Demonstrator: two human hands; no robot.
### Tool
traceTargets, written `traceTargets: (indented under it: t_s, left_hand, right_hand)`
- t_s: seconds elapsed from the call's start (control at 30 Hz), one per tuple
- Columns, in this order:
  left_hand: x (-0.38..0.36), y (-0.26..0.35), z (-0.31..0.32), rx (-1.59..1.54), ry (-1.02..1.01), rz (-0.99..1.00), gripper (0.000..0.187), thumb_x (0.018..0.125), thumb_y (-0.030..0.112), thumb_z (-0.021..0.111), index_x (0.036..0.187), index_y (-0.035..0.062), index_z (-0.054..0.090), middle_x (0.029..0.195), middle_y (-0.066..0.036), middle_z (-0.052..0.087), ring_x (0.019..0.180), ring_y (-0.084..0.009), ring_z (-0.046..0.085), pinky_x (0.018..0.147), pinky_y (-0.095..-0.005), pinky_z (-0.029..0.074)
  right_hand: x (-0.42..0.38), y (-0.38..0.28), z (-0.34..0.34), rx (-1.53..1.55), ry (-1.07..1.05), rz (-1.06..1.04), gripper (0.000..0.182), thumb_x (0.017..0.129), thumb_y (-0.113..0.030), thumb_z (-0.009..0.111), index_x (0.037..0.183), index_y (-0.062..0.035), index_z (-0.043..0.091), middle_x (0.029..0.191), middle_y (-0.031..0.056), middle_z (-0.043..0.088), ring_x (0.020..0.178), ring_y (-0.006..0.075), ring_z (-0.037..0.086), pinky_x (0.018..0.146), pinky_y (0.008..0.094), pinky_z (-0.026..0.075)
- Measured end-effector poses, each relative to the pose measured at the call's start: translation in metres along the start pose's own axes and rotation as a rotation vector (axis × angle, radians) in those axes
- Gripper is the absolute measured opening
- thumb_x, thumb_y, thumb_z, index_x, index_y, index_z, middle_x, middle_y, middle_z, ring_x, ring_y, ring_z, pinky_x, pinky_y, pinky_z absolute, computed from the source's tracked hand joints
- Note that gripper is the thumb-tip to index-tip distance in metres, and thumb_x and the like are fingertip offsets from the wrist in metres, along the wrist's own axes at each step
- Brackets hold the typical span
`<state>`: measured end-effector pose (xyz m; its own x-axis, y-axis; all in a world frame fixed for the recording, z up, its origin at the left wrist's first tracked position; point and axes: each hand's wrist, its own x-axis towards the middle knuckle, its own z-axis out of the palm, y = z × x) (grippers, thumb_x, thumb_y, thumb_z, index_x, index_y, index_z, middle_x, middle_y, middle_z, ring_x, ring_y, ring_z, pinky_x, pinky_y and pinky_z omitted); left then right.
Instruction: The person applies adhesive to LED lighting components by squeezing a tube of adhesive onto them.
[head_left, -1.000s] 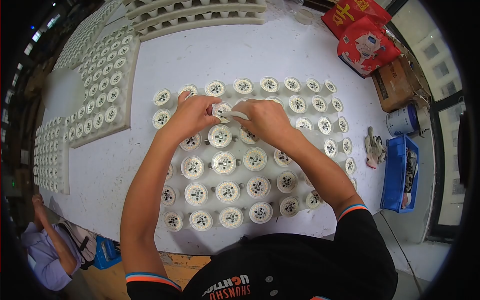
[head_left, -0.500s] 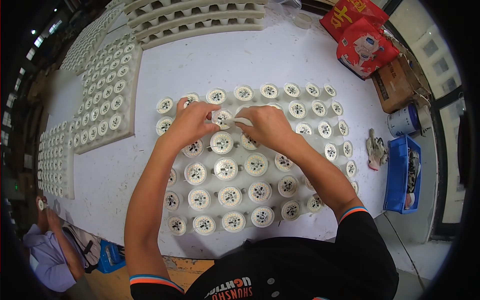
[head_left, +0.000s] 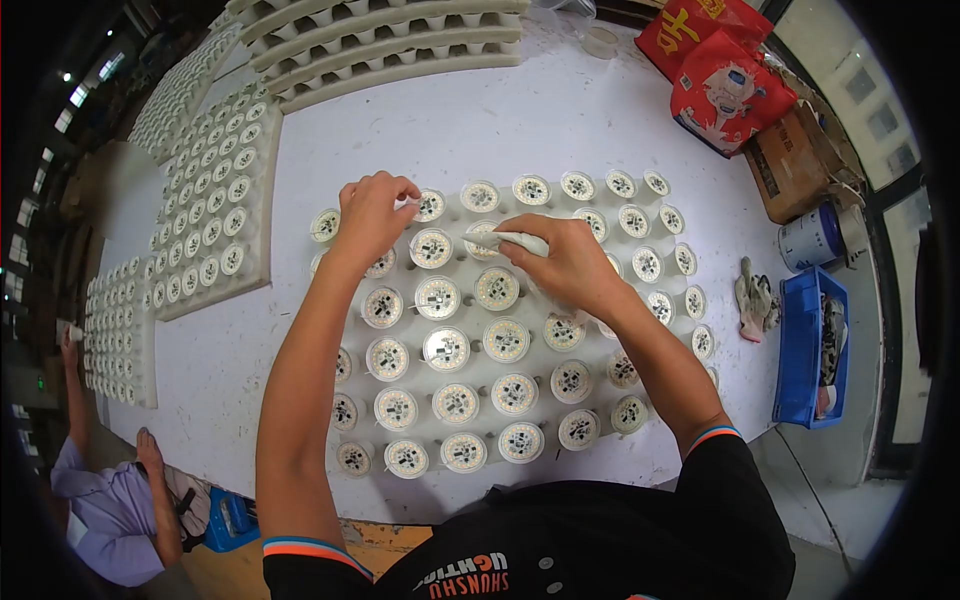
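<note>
A white tray [head_left: 470, 385] full of round bulb bases with LED boards [head_left: 445, 348] lies in front of me. My right hand [head_left: 555, 255] is wrapped round a white tube [head_left: 524, 242], whose narrow tip points left over a board in the second row. My left hand [head_left: 378, 212] is over the tray's back left part, thumb and fingers pinched on a small white piece [head_left: 406, 202] beside a board in the back row. What that piece is cannot be made out.
More filled trays [head_left: 205, 215] stand at the left, with stacked trays [head_left: 390, 45] at the back. Red bags [head_left: 725, 95], a carton [head_left: 795, 165], a tin [head_left: 808, 240], gloves [head_left: 755, 300] and a blue bin [head_left: 795, 350] are at the right. A co-worker [head_left: 110, 510] is at lower left.
My left hand has moved up and left, away from the second-row board, and now pinches a white piece. My right hand has shifted slightly right with the tube. The co-worker's arm has reached forward.
</note>
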<state>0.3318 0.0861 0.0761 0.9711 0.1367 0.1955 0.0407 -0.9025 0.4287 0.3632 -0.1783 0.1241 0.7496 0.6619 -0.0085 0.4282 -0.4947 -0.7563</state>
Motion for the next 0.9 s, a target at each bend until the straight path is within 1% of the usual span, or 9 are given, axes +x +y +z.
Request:
traceTargets:
  t_s: [0.07, 0.2, 0.3, 0.4, 0.5, 0.6, 0.67, 0.7, 0.9]
  left_hand:
    - [0.004, 0.001, 0.006, 0.090, 0.018, 0.073, 0.012, 0.077, 0.018, 0.069, 0.087, 0.0093, 0.070, 0.087, -0.005, 0.065, 0.089, -0.0223, 0.060, 0.089, -0.0404, 0.040]
    - [0.014, 0.003, 0.003, 0.071, -0.092, 0.021, 0.010, 0.078, 0.017, 0.067, 0.085, 0.0093, 0.068, 0.088, -0.006, 0.063, 0.093, -0.0232, 0.058, 0.094, -0.0432, 0.034]
    - [0.013, 0.001, 0.001, 0.030, -0.089, 0.011, 0.006, 0.079, 0.013, 0.065, 0.083, 0.0083, 0.067, 0.089, -0.008, 0.062, 0.094, -0.0252, 0.057, 0.098, -0.0466, 0.031]
    - [0.006, 0.001, -0.002, 0.040, -0.042, 0.005, 0.007, 0.079, 0.015, 0.066, 0.081, 0.0086, 0.067, 0.088, -0.007, 0.062, 0.093, -0.0249, 0.057, 0.098, -0.0460, 0.032]
    - [-0.008, 0.002, -0.006, 0.149, -0.024, 0.040, 0.010, 0.078, 0.018, 0.068, 0.081, 0.0090, 0.067, 0.086, -0.006, 0.062, 0.089, -0.0246, 0.057, 0.096, -0.0440, 0.034]
    - [-0.017, 0.004, -0.011, 0.214, -0.072, 0.042, 0.012, 0.077, 0.020, 0.069, 0.080, 0.0087, 0.066, 0.085, -0.007, 0.062, 0.089, -0.0263, 0.057, 0.098, -0.0458, 0.032]
    - [-0.017, 0.004, -0.011, 0.214, -0.094, 0.027, 0.013, 0.077, 0.021, 0.069, 0.080, 0.0086, 0.066, 0.086, -0.008, 0.062, 0.090, -0.0272, 0.057, 0.099, -0.0470, 0.031]
    - [-0.016, 0.006, -0.011, 0.210, -0.088, -0.004, 0.015, 0.077, 0.023, 0.069, 0.082, 0.0086, 0.067, 0.087, -0.007, 0.062, 0.091, -0.0272, 0.057, 0.100, -0.0476, 0.030]
    - [-0.011, 0.010, 0.004, 0.150, -0.010, -0.078, 0.033, 0.075, 0.031, 0.074, 0.100, 0.0092, 0.069, 0.095, -0.007, 0.065, 0.097, -0.0261, 0.057, 0.104, -0.0508, 0.025]
  right_hand:
    - [-0.001, 0.003, 0.000, 0.009, 0.014, -0.014, 0.029, 0.086, -0.020, 0.068, 0.110, -0.0039, 0.068, 0.102, 0.0151, 0.071, 0.090, 0.0275, 0.069, 0.082, 0.0356, 0.052]
    - [-0.002, 0.012, 0.003, 0.042, 0.078, -0.096, 0.026, 0.086, -0.022, 0.066, 0.105, -0.0052, 0.070, 0.091, 0.0174, 0.070, 0.080, 0.0339, 0.067, 0.072, 0.0415, 0.051]
    - [-0.004, 0.014, 0.003, 0.056, 0.100, -0.098, 0.027, 0.086, -0.021, 0.066, 0.106, -0.0050, 0.070, 0.092, 0.0177, 0.070, 0.083, 0.0343, 0.067, 0.074, 0.0414, 0.051]
    - [-0.005, 0.008, -0.003, 0.029, 0.054, -0.028, 0.027, 0.087, -0.018, 0.068, 0.110, -0.0044, 0.069, 0.100, 0.0142, 0.071, 0.088, 0.0255, 0.069, 0.078, 0.0353, 0.052]
    - [-0.002, 0.008, -0.004, 0.031, 0.070, -0.054, 0.026, 0.087, -0.018, 0.067, 0.110, -0.0045, 0.069, 0.099, 0.0139, 0.072, 0.088, 0.0247, 0.069, 0.078, 0.0349, 0.052]
    - [0.003, 0.004, -0.006, 0.022, 0.065, -0.037, 0.026, 0.088, -0.019, 0.066, 0.110, -0.0052, 0.069, 0.100, 0.0140, 0.071, 0.090, 0.0265, 0.069, 0.079, 0.0352, 0.052]
    - [0.011, 0.009, -0.001, -0.037, 0.150, -0.168, 0.027, 0.087, -0.025, 0.066, 0.108, -0.0076, 0.070, 0.094, 0.0151, 0.071, 0.085, 0.0320, 0.067, 0.075, 0.0395, 0.051]
    - [0.016, 0.011, 0.001, -0.064, 0.193, -0.232, 0.028, 0.087, -0.028, 0.066, 0.106, -0.0088, 0.071, 0.091, 0.0157, 0.071, 0.082, 0.0348, 0.066, 0.073, 0.0417, 0.051]
    - [0.046, 0.005, 0.006, -0.270, 0.100, -0.235, 0.026, 0.086, -0.032, 0.067, 0.105, -0.0145, 0.071, 0.087, 0.0112, 0.071, 0.080, 0.0316, 0.067, 0.070, 0.0424, 0.052]
